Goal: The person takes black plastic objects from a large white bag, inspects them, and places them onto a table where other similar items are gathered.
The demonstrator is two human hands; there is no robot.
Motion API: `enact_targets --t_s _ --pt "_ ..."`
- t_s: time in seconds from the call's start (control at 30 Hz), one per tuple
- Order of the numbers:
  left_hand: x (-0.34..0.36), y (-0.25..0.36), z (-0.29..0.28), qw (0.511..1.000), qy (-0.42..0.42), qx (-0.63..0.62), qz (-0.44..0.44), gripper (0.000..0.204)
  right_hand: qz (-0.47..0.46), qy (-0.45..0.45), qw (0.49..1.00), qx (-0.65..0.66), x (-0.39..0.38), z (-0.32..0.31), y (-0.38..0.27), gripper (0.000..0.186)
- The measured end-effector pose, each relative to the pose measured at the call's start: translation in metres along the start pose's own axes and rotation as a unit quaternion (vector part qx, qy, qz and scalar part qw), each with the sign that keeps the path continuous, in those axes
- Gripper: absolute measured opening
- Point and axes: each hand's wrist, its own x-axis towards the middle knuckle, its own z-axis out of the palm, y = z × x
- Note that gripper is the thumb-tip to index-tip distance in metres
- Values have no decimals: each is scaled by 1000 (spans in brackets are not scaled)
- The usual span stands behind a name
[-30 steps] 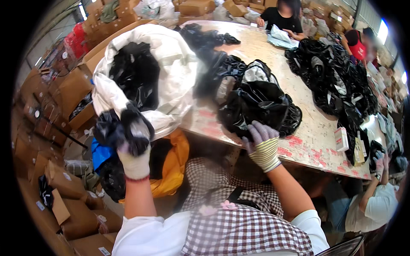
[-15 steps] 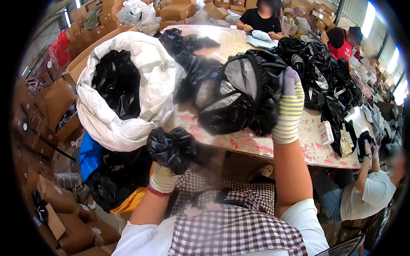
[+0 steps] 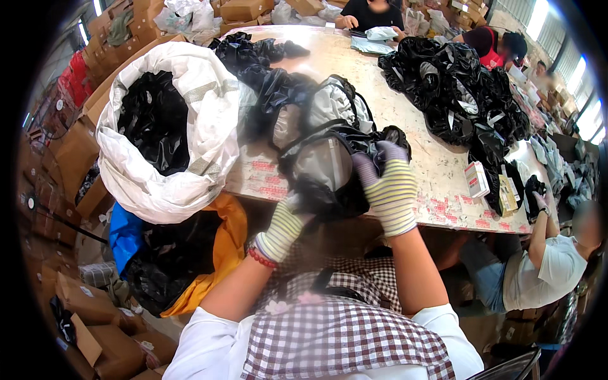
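Left hand (image 3: 283, 228) and right hand (image 3: 391, 190) clutch a blurred black bag (image 3: 329, 161); fingertips hidden.

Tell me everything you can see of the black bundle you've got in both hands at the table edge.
The black plastic bag bundle is glossy, crumpled film, blurred, with pale grey patches showing at its front and top. Thin dark loops like handles arch over it. It sits at the near edge of the table, partly over the edge. The right hand, in a striped glove, presses its right side; the left hand, gloved too, holds it from below. More black bags lie just behind it.
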Motion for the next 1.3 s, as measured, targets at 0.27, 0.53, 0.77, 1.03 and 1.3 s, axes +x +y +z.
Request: enact_targets --t_s 0.27,0.53,0.77,1.03,1.3 --pt "66 27 40 989 27 84 116 38 79 64 966 236 -39 52 33 31" --pt "84 55 22 836 -151 491 -190 52 -108 -139 907 384 -66 -64 -86 30" --pt "56 49 -3 692 -57 700 167 52 3 -136 852 506 -43 -127 -84 30" --pt "10 195 72 809 -293 509 27 38 2 -229 947 227 -3 -115 -83 31" --pt "-15 251 72 782 -114 466 398 54 -26 -64 994 83 130 -189 31 21"
